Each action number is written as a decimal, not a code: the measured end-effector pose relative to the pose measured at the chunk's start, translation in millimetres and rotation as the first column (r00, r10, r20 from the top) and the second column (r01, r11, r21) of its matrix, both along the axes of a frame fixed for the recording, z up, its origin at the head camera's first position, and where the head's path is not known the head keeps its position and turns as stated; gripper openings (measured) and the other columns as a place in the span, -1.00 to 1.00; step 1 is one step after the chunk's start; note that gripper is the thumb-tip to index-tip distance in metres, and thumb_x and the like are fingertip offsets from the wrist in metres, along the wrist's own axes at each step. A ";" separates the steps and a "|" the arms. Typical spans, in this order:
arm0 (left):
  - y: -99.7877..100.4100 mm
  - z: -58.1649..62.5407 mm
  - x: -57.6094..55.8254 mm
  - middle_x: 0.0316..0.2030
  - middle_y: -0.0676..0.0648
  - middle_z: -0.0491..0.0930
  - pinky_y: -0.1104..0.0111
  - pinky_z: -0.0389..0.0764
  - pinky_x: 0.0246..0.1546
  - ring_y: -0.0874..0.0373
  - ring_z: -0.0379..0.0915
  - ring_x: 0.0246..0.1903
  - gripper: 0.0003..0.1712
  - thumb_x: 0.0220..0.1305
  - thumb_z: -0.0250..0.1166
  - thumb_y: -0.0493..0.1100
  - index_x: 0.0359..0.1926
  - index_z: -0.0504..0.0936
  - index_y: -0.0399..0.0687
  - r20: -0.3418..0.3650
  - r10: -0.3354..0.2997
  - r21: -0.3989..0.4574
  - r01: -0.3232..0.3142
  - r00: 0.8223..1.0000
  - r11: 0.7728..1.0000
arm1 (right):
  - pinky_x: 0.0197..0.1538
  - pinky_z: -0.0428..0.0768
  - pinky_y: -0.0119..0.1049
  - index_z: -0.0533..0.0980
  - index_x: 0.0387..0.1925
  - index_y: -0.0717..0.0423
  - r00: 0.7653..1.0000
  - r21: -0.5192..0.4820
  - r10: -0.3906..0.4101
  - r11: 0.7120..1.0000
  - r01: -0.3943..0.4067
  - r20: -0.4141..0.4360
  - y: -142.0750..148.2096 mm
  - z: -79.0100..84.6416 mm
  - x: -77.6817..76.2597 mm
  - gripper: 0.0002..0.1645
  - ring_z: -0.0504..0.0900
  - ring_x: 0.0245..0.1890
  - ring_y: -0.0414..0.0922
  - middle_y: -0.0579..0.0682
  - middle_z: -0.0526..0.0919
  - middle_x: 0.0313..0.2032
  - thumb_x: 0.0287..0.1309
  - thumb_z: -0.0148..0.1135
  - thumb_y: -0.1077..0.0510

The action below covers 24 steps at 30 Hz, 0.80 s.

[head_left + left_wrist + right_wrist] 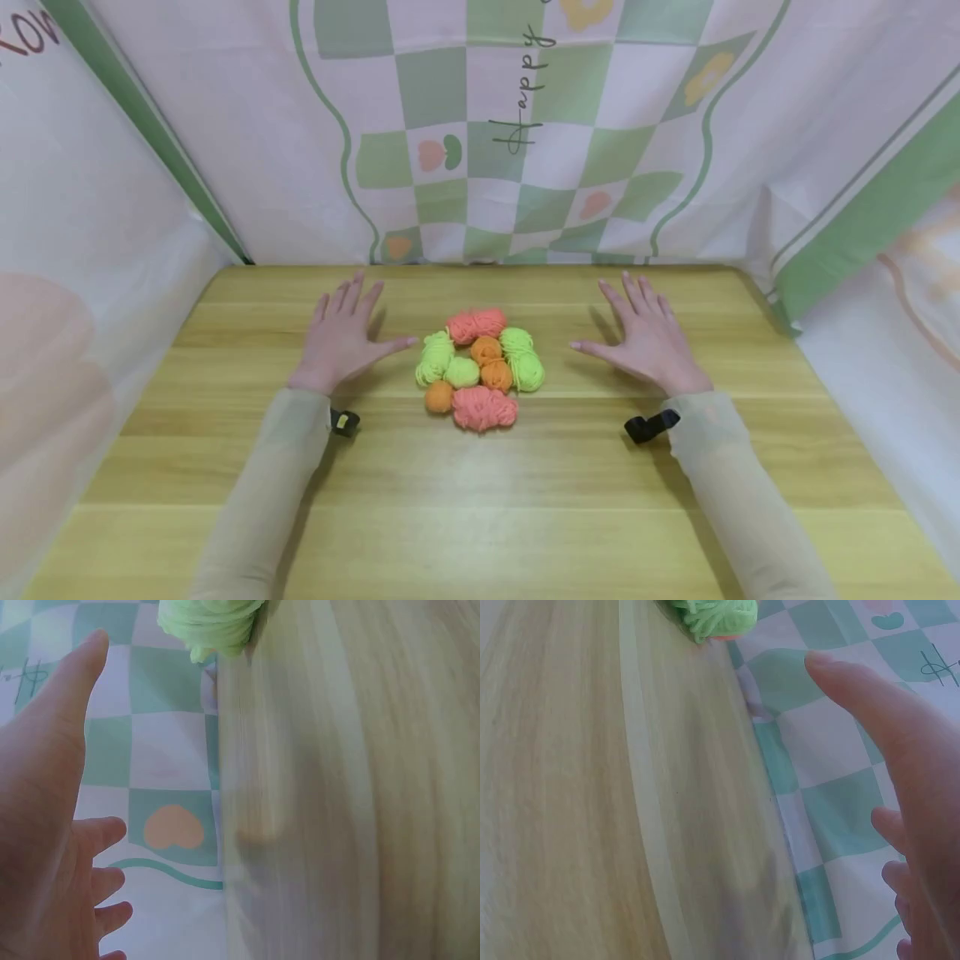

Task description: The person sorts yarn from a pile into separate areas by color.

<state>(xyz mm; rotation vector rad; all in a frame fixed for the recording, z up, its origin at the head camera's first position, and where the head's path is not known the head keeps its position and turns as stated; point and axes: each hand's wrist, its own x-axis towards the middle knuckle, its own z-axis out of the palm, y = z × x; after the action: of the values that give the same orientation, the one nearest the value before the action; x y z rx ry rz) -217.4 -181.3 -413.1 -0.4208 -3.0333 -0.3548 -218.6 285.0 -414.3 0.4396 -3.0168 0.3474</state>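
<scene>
Pale sleeves [247,500] lead to left hand [337,340] at nine o'clock and right hand [651,342] at three, empty, spread wide, flanking the yarn cluster [496,375], apparently before contact, any grasp needing an inward reach.

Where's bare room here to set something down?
Broad bare tabletop lies between the sleeves, nearer than the front pink yarn; a smaller gap separates the right lime yarn from the right hand. Crowded: the central yarn cluster.

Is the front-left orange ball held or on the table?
On the table: left hand and right hand are both apart from the orange ball.
</scene>
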 end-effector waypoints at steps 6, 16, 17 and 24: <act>1.1 -0.6 2.4 0.60 -0.15 -0.35 -0.03 -0.44 0.46 -0.18 -0.38 0.55 0.34 0.11 -0.04 0.74 0.63 -0.08 -0.01 -0.007 -0.009 0.012 0.009 1.000 1.000 | 0.47 -0.39 0.19 -0.11 0.64 -0.06 1.000 -0.012 0.002 1.000 -0.002 -0.007 -0.9 -0.7 0.7 0.35 -0.41 0.55 0.15 0.17 -0.31 0.59 0.08 0.15 -0.64; 4.9 5.9 8.1 0.59 -0.23 -0.16 -0.10 -0.26 0.48 -0.20 -0.26 0.54 0.37 0.06 0.09 0.72 0.61 0.00 -0.07 -0.023 -0.044 0.040 0.045 0.999 0.998 | 0.46 -0.19 0.30 -0.02 0.62 0.01 1.000 -0.045 0.012 0.999 -0.013 -0.014 -2.9 3.4 1.1 0.33 -0.28 0.55 0.23 0.22 -0.21 0.59 0.07 0.21 -0.61; 5.2 6.4 8.5 0.59 -0.24 -0.14 -0.10 -0.26 0.48 -0.20 -0.25 0.54 0.38 0.05 0.09 0.73 0.61 0.00 -0.07 -0.022 -0.048 0.041 0.049 0.999 0.998 | 0.45 -0.14 0.33 -0.02 0.62 0.01 1.000 -0.048 0.014 0.999 -0.014 -0.016 -3.4 4.1 1.1 0.34 -0.25 0.55 0.25 0.23 -0.20 0.59 0.06 0.22 -0.61; 11.3 8.5 12.1 0.56 -0.26 -0.04 -0.08 -0.16 0.48 -0.22 -0.13 0.52 0.38 0.03 0.12 0.72 0.58 0.08 -0.14 -0.025 -0.082 0.083 0.084 0.996 0.993 | 0.41 -0.02 0.39 0.02 0.61 0.04 1.000 -0.101 0.030 0.994 -0.030 0.002 -5.6 7.0 1.4 0.30 -0.15 0.54 0.24 0.22 -0.11 0.58 0.10 0.27 -0.55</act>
<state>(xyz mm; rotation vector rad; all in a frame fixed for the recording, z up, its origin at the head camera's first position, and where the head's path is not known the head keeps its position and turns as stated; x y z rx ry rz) -205.3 -170.0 -404.6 -0.5428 -2.9729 -0.4772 -217.2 279.4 -407.4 0.4771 -2.9811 0.5013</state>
